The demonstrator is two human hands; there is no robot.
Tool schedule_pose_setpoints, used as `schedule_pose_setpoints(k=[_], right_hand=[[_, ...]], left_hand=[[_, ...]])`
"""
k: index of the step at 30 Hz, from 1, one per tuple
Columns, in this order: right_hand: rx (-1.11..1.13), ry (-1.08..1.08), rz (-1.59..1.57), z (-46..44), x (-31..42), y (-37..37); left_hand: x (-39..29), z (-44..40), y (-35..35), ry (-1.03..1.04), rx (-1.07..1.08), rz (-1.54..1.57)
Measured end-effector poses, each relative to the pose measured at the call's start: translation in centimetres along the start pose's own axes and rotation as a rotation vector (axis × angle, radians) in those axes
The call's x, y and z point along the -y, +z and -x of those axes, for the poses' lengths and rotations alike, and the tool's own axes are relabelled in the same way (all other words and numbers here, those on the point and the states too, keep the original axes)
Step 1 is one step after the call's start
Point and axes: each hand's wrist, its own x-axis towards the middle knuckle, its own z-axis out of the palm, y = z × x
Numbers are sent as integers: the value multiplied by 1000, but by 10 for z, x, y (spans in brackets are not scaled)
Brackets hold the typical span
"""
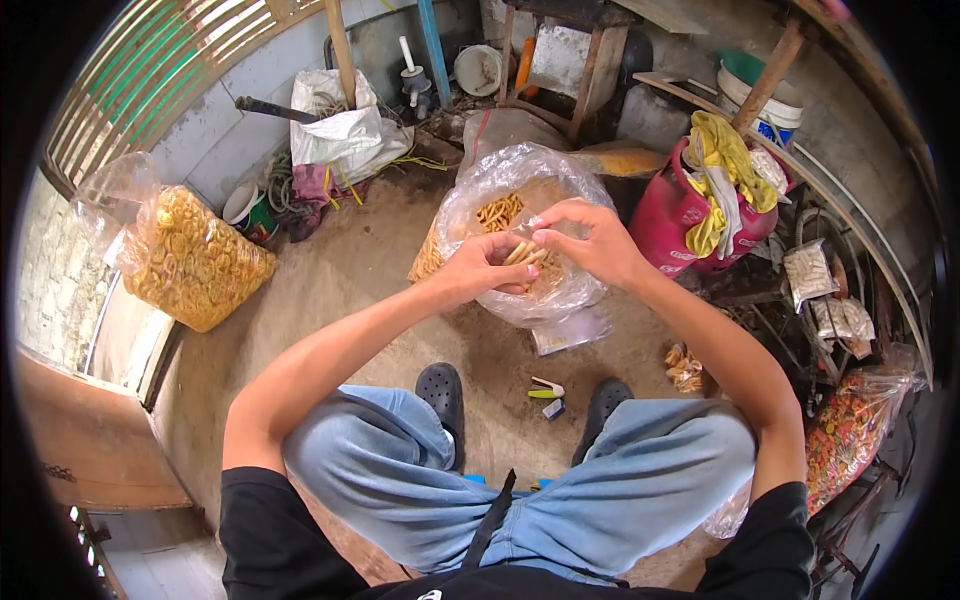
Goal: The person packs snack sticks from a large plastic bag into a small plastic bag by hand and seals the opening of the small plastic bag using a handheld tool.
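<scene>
With my left grip (pixel 482 268) I am holding a small clear plastic bag (pixel 519 246) of slim tan sticks (pixel 525 256), and with my right grip (pixel 597 240) I am pinching at its edge. A large open sack of clear plastic (pixel 520 165) is standing just below both grips, showing more tan sticks (pixel 500 212) inside, while a green-and-white stapler (pixel 545 391) is lying well below them on the grey floor (pixel 340 310).

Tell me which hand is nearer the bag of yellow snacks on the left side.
Left. The left hand is over the open plastic bag, to the right of the yellow snack bag and apart from it; the right hand is farther right.
</scene>
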Motion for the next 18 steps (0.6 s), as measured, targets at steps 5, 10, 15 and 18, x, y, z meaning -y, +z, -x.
schedule_pose_setpoints(k=[5,10,15,18], right_hand=[[98,24,-119,-27,0,17],[-151,360,-348,-66,-59,48],[149,421,143,-49,-205,110],[360,515,322,-26,-241,134]], left_hand=[[8,-5,-17,-2,-69,-83],[17,-6,-31,48,-156,-16],[21,-4,-40,46,-244,68],[23,-6,-46,41,-289,75]])
